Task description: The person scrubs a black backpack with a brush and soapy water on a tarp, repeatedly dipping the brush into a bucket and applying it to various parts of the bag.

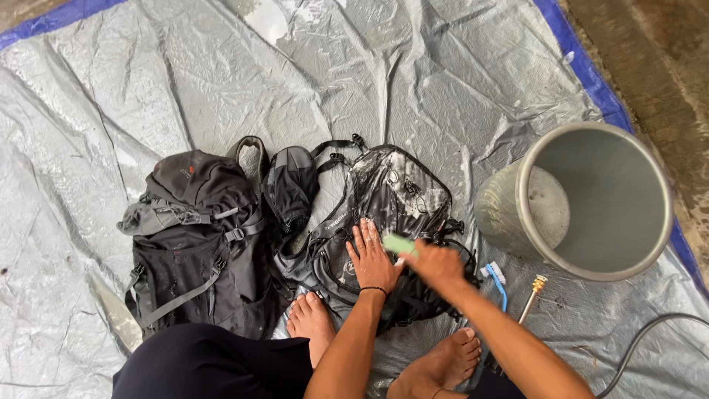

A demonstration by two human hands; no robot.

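Left hand (371, 255) is pressed flat, fingers spread, on the wet black backpack (384, 222) at frame center, while the right hand (436, 262) is clamped around a pale green sponge (399, 243) just beside it. Looks to me like the soapy fabric could slide under that palm, or an elbow could knock the grey bucket (598, 255) at right, or the blue toothbrush (496, 279) could get stepped on.

A crinkled grey tarp (413, 81) with a blue edge covers the floor. On it, from left to right: a large black backpack (196, 244), a small black pouch (289, 188), a wet black backpack (391, 207), a blue toothbrush (496, 279), a brass hose nozzle (533, 294) and a tilted grey bucket (591, 199). Two bare feet rest at the near edge.
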